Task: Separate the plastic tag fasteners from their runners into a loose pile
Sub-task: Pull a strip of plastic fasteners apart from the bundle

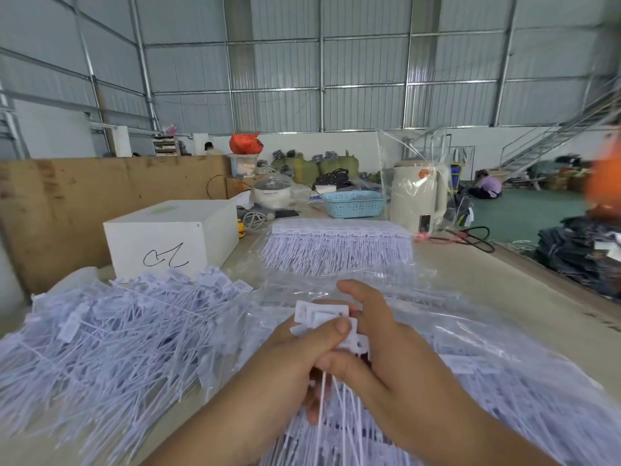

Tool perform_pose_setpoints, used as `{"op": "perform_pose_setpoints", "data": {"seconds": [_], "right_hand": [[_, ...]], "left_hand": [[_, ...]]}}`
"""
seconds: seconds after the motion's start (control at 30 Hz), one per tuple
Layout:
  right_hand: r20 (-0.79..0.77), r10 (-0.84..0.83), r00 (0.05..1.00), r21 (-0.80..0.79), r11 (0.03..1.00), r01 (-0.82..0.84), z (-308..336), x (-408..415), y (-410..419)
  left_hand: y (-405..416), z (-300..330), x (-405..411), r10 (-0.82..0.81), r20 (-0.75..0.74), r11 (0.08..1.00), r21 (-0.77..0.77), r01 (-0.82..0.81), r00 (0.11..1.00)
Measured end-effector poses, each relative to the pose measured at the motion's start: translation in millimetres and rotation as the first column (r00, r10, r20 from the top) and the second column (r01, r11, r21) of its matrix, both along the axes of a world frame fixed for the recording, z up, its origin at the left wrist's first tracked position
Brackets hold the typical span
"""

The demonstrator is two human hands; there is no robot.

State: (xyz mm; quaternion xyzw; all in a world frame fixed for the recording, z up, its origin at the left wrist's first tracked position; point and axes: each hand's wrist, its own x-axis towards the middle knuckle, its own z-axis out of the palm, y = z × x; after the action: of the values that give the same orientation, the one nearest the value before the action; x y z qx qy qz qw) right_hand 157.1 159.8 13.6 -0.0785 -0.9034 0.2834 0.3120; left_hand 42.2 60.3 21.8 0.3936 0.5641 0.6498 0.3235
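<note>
Both hands clamped on one bundle of fasteners — left hand pinching with curled fingers, right hand wrapped round its far side. Held above the table, right of the loose pile — white box behind the pile.

White fasteners; pale-blue lattice basket; white box, black scribble.

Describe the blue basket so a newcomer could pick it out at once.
Start at the white box with a black scribble on its front, at the left of the long table. Look right, past the round white cooker, to the cream kettle wrapped in clear plastic. The blue basket sits just left of that kettle: the only blue, lattice-sided container there.
</note>
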Motion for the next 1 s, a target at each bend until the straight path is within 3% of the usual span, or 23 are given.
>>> {"op": "perform_pose_setpoints", "data": {"seconds": [0.2,0.4,0.5,0.67,0.83,0.93,1.0], "right_hand": [[0.079,0.007,0.997,0.106,0.994,-0.015,2,-2,0],[0.035,0.095,0.995,-0.066,0.994,-0.092,9,9,23],[0.065,0.178,0.982,-0.172,0.971,-0.165,11,10,29],[0.144,0.290,0.946,-0.190,0.946,-0.261,12,8,22],[0.004,0.043,0.999,-0.018,0.999,-0.043,6,4,18],[-0.052,-0.123,0.991,0.114,0.985,0.128,5,0,6],[-0.130,-0.198,0.972,0.119,0.970,0.213,4,-4,2]], "left_hand": [[1,-4,-2,-0.027,-0.007,0.997,0.078,0.028,1.000],[0,1,-8,0.115,0.142,0.969,0.202,-0.143,0.983],[-4,2,-10,0.117,0.085,0.977,0.169,-0.130,0.989],[-3,-4,-10,0.114,-0.073,0.982,0.158,-0.101,0.991],[2,-4,-6,0.223,-0.021,0.955,0.208,-0.214,0.975],[6,-4,-2,0.250,0.043,0.939,0.231,-0.253,0.967],[7,-5,-2,0.280,0.110,0.925,0.233,-0.299,0.954]]}}
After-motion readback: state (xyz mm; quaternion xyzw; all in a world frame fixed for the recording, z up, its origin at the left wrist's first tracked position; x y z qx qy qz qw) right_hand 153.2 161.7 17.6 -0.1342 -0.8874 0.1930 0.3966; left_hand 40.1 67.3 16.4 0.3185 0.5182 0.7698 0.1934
